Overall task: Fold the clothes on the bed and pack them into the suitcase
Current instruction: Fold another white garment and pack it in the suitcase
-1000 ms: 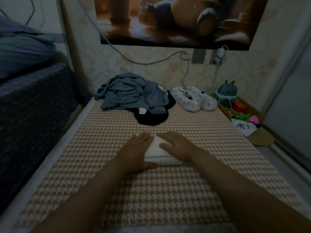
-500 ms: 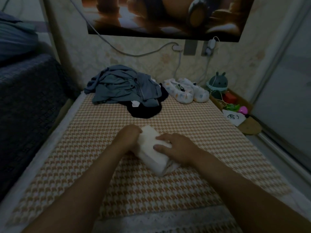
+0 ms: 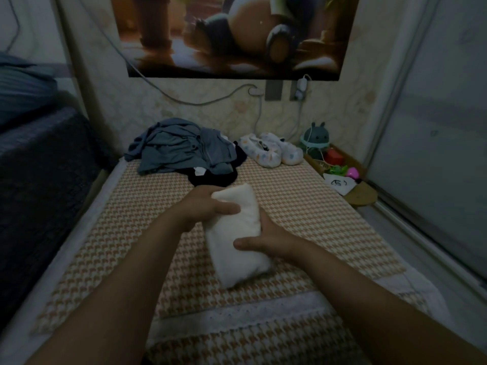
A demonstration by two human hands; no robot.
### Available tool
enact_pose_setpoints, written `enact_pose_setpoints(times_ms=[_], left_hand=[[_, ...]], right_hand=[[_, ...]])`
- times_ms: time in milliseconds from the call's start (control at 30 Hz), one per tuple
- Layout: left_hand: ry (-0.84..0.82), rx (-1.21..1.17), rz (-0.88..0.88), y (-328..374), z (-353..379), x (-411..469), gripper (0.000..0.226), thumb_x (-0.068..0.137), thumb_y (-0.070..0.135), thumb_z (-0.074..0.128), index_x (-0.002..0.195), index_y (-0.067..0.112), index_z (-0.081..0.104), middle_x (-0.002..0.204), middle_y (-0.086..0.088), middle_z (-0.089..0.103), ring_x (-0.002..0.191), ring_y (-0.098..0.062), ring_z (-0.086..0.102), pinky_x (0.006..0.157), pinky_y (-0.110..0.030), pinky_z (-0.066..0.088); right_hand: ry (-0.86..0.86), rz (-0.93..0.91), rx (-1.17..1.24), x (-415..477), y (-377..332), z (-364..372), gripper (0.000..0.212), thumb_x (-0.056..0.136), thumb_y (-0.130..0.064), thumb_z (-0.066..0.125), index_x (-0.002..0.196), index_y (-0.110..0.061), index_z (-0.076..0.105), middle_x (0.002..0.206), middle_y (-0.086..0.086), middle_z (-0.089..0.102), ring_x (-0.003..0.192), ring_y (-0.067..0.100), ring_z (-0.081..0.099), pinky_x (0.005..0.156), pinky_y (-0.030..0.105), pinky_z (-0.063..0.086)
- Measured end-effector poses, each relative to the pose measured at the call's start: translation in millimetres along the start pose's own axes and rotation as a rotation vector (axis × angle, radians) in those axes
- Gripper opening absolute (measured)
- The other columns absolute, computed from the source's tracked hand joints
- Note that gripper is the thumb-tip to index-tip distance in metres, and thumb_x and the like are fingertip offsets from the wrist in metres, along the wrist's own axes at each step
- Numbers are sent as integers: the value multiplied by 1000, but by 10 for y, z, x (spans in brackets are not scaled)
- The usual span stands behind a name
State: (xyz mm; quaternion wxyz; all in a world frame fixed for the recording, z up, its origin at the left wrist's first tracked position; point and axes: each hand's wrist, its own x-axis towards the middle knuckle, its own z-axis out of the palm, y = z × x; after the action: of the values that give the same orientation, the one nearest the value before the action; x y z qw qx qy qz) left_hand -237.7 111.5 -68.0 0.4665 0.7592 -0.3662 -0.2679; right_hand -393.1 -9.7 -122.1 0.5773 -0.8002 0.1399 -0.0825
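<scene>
Both hands hold one item: a folded white garment [image 3: 237,241], a thick oblong bundle. The left hand [image 3: 205,206] grips its far end from the left side, with the thumb laid across the top face and the fingers hidden behind the cloth. The right hand [image 3: 271,241] grips the right edge near the middle, with the thumb across the top face and the fingers hidden underneath. Both grips are closed on the cloth.

The bundle runs lengthwise away from the person. Its far end sits in the left hand, and its near end projects toward the person past the right hand. Directly below the grip lies the checked bed cover [image 3: 303,206]. Whether the near end of the bundle touches it cannot be told.

Beyond the grip, at the far end of the bed, lies a loose pile: a grey-blue jacket [image 3: 179,154] on top of a black garment [image 3: 213,177]. The black garment is the nearer of the two, just beyond the left hand. Beyond and to the right of the grip, a pair of pale slippers [image 3: 271,154] stands side by side, just beside the pile. Farther right, off the edge of the bed, sits a green toy [image 3: 316,139]. Above and beyond the grip, a poster [image 3: 237,35] hangs on the wall, with a cable [image 3: 184,100] looping below it.
</scene>
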Motion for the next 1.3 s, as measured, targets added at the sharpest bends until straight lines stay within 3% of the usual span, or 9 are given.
enact_pose_setpoints(times_ms=[233,400,533,667,800,933,1033,1167,1300], left_hand=[[-75,-85,366,492,464,-184,36,74,9,81,105,20,68,102,2,69,93,-8,65,75,-21,54],[-102,296,629,532,958,51,23,80,14,75,92,16,56,91,0,59,80,-14,57,70,-26,47],[-215,554,580,427,1343,272,18,85,11,62,95,24,54,100,5,58,88,-17,55,76,-35,48],[-347,845,466,369,1652,401,21,86,11,54,96,23,69,105,1,66,95,-19,58,86,-35,49],[-145,885,632,302,1964,484,13,86,22,45,85,16,56,93,-5,57,88,-25,51,77,-37,43],[-252,675,714,114,2167,482,53,95,31,23,137,13,47,137,-8,50,121,-25,46,105,-39,35],[-340,828,620,-24,2138,382,57,103,46,18,154,22,16,161,2,11,148,-16,10,120,-31,7],[-333,1022,673,-85,2031,329,97,74,76,-23,154,26,0,160,5,-10,149,-16,-8,121,-38,-3],[-277,1108,792,35,1929,292,63,100,38,34,154,14,11,161,-4,-3,149,-22,0,119,-33,-3]], right_hand=[[171,38,-346,-592,-358,-763,40,76,-53,74,109,-31,66,105,-8,69,93,9,65,82,35,55],[386,-152,-1120,-742,-170,-1254,47,72,-61,48,94,-20,54,95,6,62,89,28,57,100,47,37],[478,-257,-1424,-804,270,-1462,41,58,-34,74,85,-19,46,76,7,56,60,28,55,61,38,47],[365,-225,-1411,-944,762,-1427,43,64,-47,68,91,-24,43,86,2,52,75,23,51,66,36,37],[333,-129,-1187,-1088,593,-1503,58,69,-72,40,98,-27,63,95,-5,54,86,14,50,66,28,36],[560,-79,-1059,-1095,575,-1582,60,75,-57,28,110,-27,66,123,-2,56,116,16,48,87,31,39],[374,111,-1119,-1180,839,-1457,78,81,-58,11,151,-26,28,161,0,17,149,19,8,116,48,13],[371,67,-1092,-1347,959,-1367,84,77,-62,15,154,-29,8,162,-1,-2,149,19,-8,119,42,14],[302,111,-1112,-1380,878,-1338,93,70,-67,16,154,-29,3,162,-1,-10,148,16,-15,118,47,7]])
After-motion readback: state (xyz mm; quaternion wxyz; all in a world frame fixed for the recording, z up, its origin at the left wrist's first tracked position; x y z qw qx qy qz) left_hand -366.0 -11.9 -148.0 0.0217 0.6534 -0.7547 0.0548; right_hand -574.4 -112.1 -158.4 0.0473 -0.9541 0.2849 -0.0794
